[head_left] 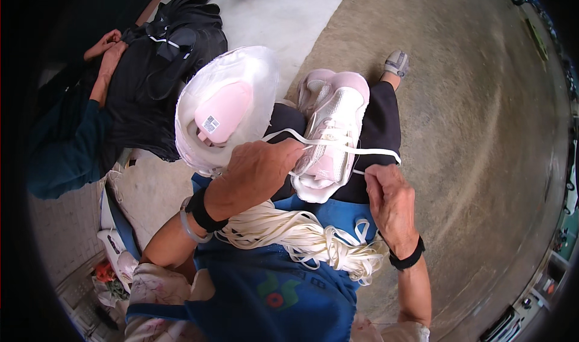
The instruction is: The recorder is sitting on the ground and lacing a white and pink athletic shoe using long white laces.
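A pink and white sneaker (338,122) lies across my lap, its opening toward me, with a second matching shoe (311,87) partly hidden beside it. White shoelace (368,151) crosses the sneaker's tongue and loops out past its right side. My left hand (262,167) is closed at the sneaker's left edge, gripping the lace; its fingertips are mostly hidden. To the right of the opening, my right hand (391,197) pinches the lace between curled fingers. A thick bundle of cream laces (301,236) rests on my blue apron (259,288).
Left of the shoes stands a white rounded container (265,71) with a pink insole-shaped piece (223,110) inside, bearing a label. Farther left, another person's hands (108,56) rest near black bags or cloth (145,83). Concrete floor (470,131) stretches to the right.
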A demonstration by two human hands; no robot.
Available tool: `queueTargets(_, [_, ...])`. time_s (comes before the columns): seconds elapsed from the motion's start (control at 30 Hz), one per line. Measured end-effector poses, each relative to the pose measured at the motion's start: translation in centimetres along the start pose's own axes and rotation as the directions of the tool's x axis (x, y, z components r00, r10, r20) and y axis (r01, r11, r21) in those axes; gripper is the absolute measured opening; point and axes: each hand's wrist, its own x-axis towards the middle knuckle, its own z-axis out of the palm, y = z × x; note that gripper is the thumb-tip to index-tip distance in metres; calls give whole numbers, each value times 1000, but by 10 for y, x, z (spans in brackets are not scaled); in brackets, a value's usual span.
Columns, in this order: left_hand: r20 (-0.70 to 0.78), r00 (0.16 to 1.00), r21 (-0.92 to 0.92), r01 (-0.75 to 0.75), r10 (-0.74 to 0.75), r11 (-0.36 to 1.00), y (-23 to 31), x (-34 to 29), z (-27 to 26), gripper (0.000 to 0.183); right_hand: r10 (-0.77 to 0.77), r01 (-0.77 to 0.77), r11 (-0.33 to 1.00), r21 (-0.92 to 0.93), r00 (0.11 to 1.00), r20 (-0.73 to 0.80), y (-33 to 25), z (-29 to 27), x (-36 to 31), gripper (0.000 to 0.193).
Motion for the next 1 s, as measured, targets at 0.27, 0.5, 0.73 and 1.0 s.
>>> queueTargets(0.27, [-24,999,-29,-48,47,998,-5,12,1,12,96,-78,976,204,992,-80,6,15,21,8])
queueTargets(0.5, [-32,967,-56,-253,251,966,-16,26,7,11,151,-134,941,310,988,-30,15,21,26,8])
queueTargets(0.73, [62,900,66,-435,432,898,-33,42,9,11,88,-83,954,290,996,-4,17,17,35,8])
queueTargets(1.0, [26,964,-62,-262,264,963,-29,36,17,13,391,-478,769,424,877,279,12,7,38,12])
